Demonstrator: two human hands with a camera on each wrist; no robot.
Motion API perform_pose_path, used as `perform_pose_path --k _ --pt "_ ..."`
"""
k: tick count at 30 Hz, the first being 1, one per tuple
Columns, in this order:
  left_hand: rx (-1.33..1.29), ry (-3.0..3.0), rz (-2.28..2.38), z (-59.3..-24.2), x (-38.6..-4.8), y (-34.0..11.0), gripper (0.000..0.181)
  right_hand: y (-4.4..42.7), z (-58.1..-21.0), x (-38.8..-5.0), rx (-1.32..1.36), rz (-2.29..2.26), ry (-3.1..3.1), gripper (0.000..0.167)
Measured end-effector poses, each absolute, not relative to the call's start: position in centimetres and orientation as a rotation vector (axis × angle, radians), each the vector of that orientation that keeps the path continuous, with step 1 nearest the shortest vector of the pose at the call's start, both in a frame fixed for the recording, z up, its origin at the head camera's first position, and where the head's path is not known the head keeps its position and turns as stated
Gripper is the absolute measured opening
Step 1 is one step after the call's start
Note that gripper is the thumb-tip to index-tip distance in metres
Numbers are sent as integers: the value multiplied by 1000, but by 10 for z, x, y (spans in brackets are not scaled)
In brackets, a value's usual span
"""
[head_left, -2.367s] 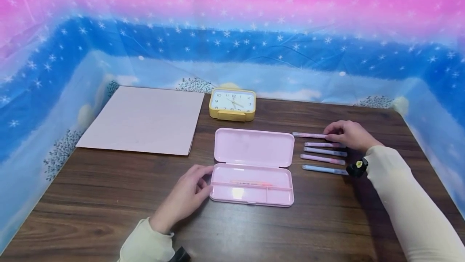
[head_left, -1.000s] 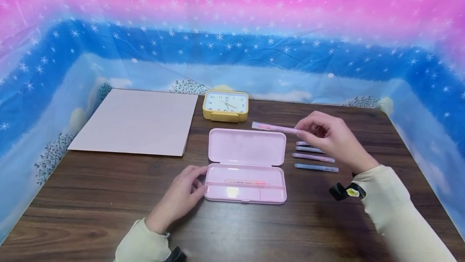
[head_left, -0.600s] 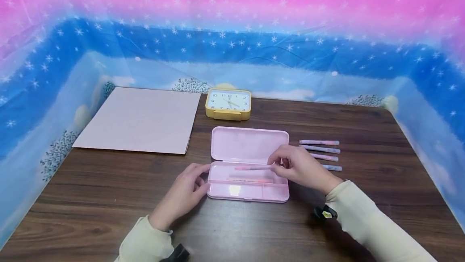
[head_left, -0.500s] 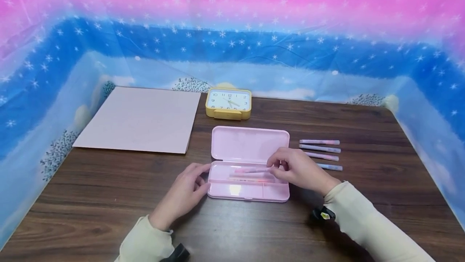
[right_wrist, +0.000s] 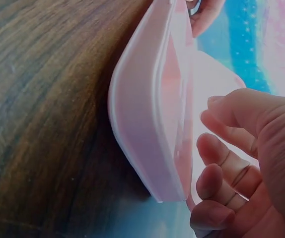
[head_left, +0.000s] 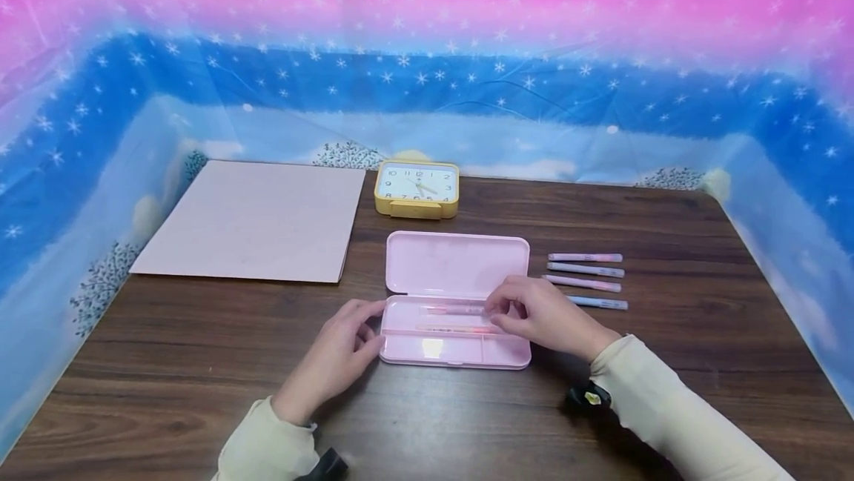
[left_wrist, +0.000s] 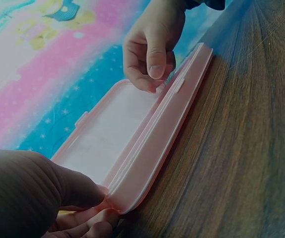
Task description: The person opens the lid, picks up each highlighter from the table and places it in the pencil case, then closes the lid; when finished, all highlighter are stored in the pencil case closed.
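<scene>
An open pink pencil case (head_left: pixel 457 266) lies mid-table, lid folded back. My left hand (head_left: pixel 342 347) holds its left end; in the left wrist view the thumb (left_wrist: pixel 83 188) lies on the case's corner and the fingers curl beneath. My right hand (head_left: pixel 543 314) is over the right part of the case's long rear compartment. A pink pen (head_left: pixel 454 310) lies there, its right end hidden at my fingertips. In the right wrist view the fingers (right_wrist: pixel 227 158) are loosely bent with nothing visible between them. An orange-pink pen (head_left: pixel 454 329) lies in front of the first pen, in the same compartment.
Several pastel pens (head_left: pixel 587 270) lie in a column right of the case, partly behind my right hand. A yellow alarm clock (head_left: pixel 416 190) stands behind the case. A flat pale board (head_left: pixel 253 221) lies back left. Patterned cloth (head_left: pixel 427 81) encloses the table's back and sides.
My right hand took the rearmost pen from the right-hand column, carried it left and lowered it into the case's rear compartment. The left hand stayed at the case's left end.
</scene>
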State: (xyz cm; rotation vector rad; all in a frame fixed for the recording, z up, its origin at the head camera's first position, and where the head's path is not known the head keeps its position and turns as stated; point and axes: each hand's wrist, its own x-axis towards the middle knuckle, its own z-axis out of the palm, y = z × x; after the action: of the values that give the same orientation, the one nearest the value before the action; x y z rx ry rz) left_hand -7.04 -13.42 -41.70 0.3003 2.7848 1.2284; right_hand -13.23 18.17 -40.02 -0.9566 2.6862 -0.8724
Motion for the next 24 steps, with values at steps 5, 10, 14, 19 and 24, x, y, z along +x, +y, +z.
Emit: perform_pose_path --k 5,10,14,19,24 --pt "271 2778 1211 -415 -69 -134 51 184 -396 -130 -971 -907 2678 12" --pt "270 2780 1216 -415 -68 -134 52 193 -385 -127 -1014 -973 2731 15" --pt "293 2787 1221 -416 -68 -134 52 208 -371 -126 -989 -988 2811 16" --pt "309 2794 1226 -415 -69 -134 51 232 -352 -125 -912 -975 2911 18" --pt "320 2795 1227 -415 -70 -133 51 259 -342 -121 -840 -961 3007 22"
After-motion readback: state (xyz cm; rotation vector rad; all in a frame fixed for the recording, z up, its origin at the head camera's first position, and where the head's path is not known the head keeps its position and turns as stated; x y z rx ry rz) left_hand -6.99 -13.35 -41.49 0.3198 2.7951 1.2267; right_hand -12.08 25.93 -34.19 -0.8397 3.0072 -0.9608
